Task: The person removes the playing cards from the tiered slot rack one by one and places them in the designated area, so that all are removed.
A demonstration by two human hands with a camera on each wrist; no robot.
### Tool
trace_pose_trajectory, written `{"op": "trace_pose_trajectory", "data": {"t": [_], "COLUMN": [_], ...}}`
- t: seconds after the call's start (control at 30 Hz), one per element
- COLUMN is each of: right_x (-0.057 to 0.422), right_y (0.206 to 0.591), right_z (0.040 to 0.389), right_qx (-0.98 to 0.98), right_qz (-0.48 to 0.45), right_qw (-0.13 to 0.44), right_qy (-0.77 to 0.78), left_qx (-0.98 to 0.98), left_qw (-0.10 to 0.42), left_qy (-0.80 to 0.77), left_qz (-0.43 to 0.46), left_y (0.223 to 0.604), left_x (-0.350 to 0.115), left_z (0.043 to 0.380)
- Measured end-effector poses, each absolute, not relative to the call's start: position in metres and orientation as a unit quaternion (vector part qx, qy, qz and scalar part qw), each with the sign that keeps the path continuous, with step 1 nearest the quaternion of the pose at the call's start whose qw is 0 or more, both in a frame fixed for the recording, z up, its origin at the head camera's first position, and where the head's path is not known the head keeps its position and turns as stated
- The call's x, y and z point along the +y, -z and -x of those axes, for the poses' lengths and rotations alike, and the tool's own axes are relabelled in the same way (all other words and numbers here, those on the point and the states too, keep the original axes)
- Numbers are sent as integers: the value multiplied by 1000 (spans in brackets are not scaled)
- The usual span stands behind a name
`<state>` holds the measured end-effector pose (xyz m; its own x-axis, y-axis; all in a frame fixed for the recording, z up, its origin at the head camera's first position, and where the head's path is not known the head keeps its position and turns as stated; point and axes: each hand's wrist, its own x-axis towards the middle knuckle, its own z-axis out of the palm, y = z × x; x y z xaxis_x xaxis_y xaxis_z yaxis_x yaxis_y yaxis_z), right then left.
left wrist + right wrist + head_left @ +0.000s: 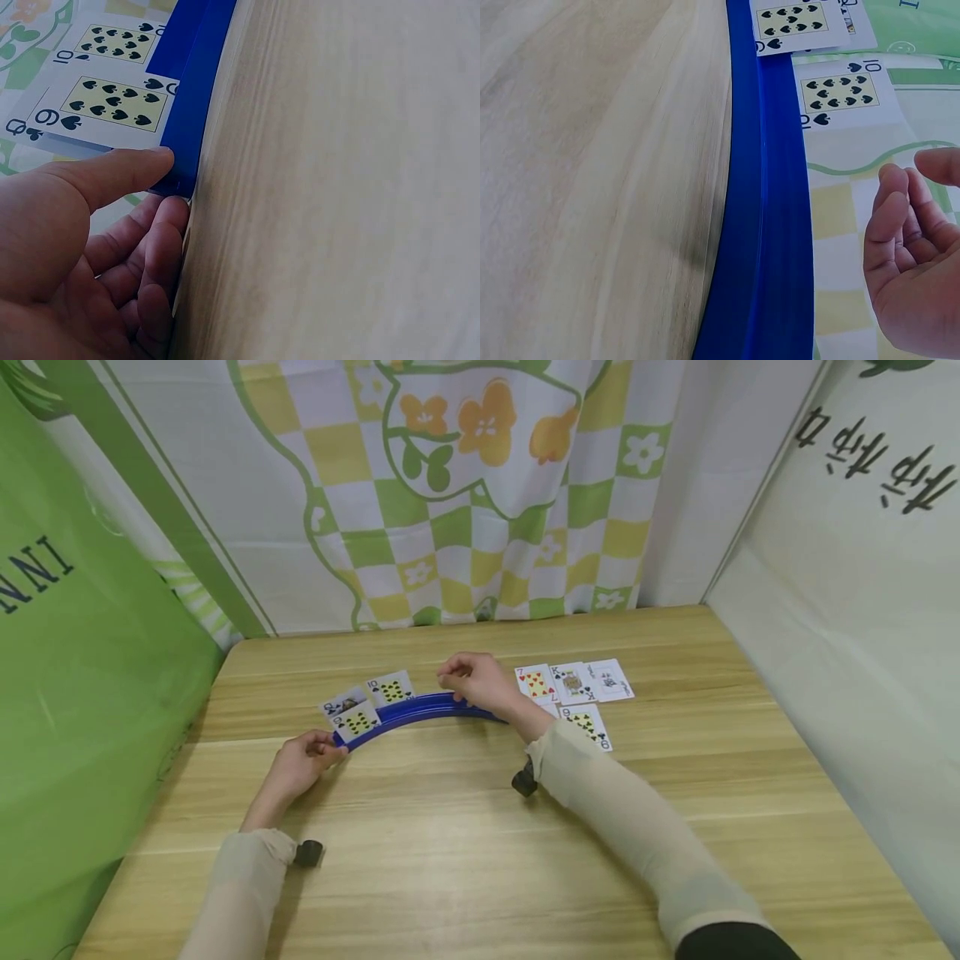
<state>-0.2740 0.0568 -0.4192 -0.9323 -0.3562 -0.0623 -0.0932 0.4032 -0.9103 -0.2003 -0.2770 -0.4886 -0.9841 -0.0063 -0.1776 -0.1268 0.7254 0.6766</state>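
A curved blue playing card holder (424, 707) stands on the table. My left hand (302, 765) grips its left end, thumb on the front face and fingers under the end. Beside that thumb, a nine of spades (112, 105) leans in the front slot, partly covering a queen (347, 702). A ten of spades (391, 689) stands in the rear slot. My right hand (486, 682) hovers over the holder's right part, fingers loosely curled, thumb apart from them and nothing between. It hides that stretch of holder in the head view.
On the right, a seven of hearts (536, 683), a king (573, 683) and a joker (609, 679) stand in a row. A black nine (587, 727) is in front, beside a card mostly hidden by my right wrist. A patterned curtain (480, 543) hangs behind the table (450, 860).
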Motion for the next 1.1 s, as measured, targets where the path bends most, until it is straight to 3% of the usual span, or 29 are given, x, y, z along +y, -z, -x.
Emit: {"op": "trace_pose_trajectory", "data": {"t": [1.1], "right_x": [19], "right_y": [425], "right_z": [282], "right_qx": [815], "right_qz": [150], "right_qw": [119], "right_qy": [546], "left_qx": [930], "left_qw": [74], "left_qy": [-359], "left_qz": [28], "left_y": [491], "left_x": [-280], "left_z": [202]}}
